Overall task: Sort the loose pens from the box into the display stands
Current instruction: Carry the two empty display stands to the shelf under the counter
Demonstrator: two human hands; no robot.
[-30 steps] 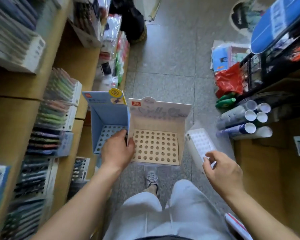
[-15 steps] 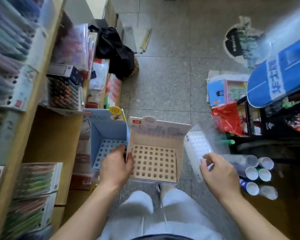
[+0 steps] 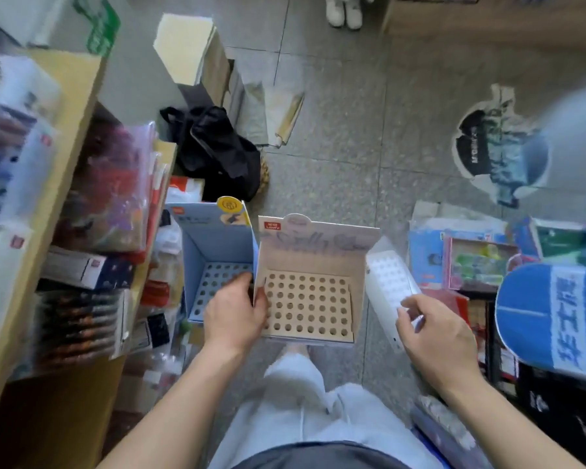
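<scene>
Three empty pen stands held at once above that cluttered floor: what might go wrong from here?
1. The left hand grips the blue stand and the beige stand together where their walls meet; either might slip free.
2. The right hand pinches the tilted white stand near one end, so it may drop.
3. A black bag and packets lie on the floor ahead; a trip seems possible.

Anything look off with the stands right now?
The white stand in the right hand is tipped steeply sideways, unlike the blue stand and beige stand gripped upright by the left hand. Every visible hole is empty.
</scene>
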